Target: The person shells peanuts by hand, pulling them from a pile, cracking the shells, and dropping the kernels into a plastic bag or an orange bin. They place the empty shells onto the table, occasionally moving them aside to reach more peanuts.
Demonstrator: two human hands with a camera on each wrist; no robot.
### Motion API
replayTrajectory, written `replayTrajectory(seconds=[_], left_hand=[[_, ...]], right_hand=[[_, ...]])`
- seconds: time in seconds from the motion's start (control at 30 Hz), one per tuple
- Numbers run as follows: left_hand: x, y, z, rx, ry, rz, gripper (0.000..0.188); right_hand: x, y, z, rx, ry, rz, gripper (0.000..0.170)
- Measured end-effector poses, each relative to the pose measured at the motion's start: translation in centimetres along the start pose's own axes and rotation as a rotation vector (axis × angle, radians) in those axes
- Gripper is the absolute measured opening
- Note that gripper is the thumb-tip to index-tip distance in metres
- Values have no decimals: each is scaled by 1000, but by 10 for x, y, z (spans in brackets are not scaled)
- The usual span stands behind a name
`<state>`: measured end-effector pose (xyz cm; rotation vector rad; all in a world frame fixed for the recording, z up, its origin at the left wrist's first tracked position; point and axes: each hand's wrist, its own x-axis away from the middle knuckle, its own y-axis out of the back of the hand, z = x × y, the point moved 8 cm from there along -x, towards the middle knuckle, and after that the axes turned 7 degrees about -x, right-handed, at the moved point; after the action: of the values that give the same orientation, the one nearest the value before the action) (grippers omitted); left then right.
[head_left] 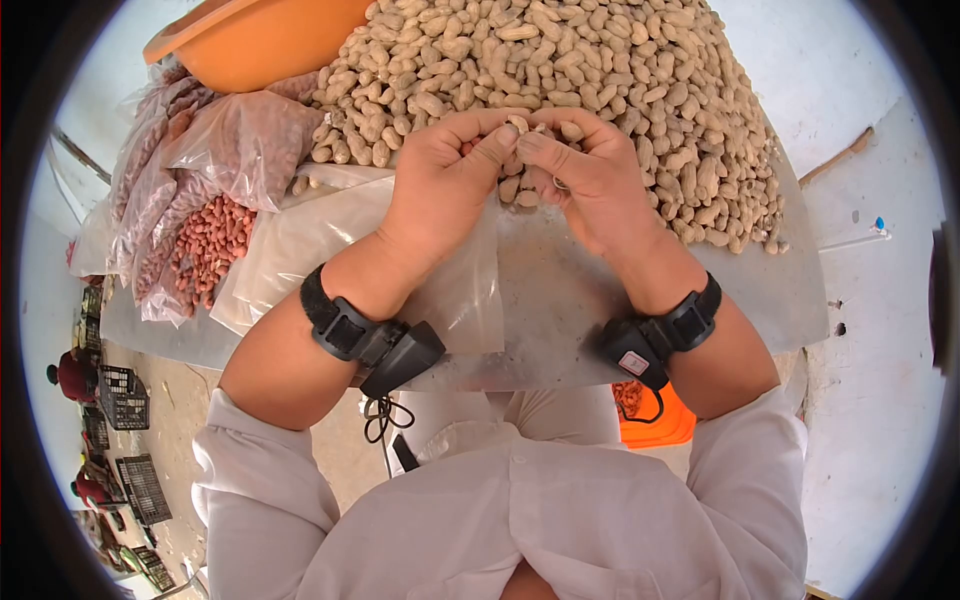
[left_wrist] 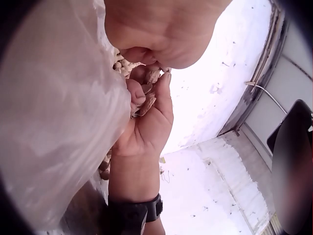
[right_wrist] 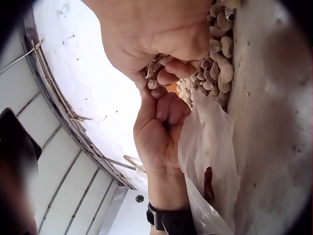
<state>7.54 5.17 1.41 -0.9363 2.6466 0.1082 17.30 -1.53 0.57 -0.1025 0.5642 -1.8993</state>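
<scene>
In the head view my left hand (head_left: pixel 437 185) and right hand (head_left: pixel 600 185) meet at the near edge of a big heap of unshelled peanuts (head_left: pixel 560 60). Between the thumbs and index fingertips the two hands pinch a peanut (head_left: pixel 518 124). A bit of red shows between the left hand's curled fingers. The right hand's other fingers curl around broken peanut shells (left_wrist: pixel 146 105), seen from the side in the left wrist view. From the right wrist view, the same shells (right_wrist: pixel 157 63) stick out under the right palm, touching the left fingertips.
Clear plastic bags (head_left: pixel 150 190) of red kernels (head_left: pixel 212 245) lie left on the metal table (head_left: pixel 560 330), beside a flat plastic bag (head_left: pixel 350 230). An orange basin (head_left: pixel 260 45) stands behind them. Below the table edge sits an orange container (head_left: pixel 670 425). Black crates (head_left: pixel 143 490) and people are far left.
</scene>
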Motion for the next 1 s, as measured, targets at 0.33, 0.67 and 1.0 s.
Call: replayTrajectory(seconds=[0.33, 0.67, 1.0], left_hand=[[1, 3, 1, -294, 21, 28, 17], [-2, -6, 5, 278, 136, 107, 25], [-2, -5, 21, 465, 292, 95, 21]], right_hand=[[2, -5, 15, 263, 137, 43, 25], [-3, 20, -1, -229, -78, -98, 17], [2, -5, 14, 151, 123, 36, 24]])
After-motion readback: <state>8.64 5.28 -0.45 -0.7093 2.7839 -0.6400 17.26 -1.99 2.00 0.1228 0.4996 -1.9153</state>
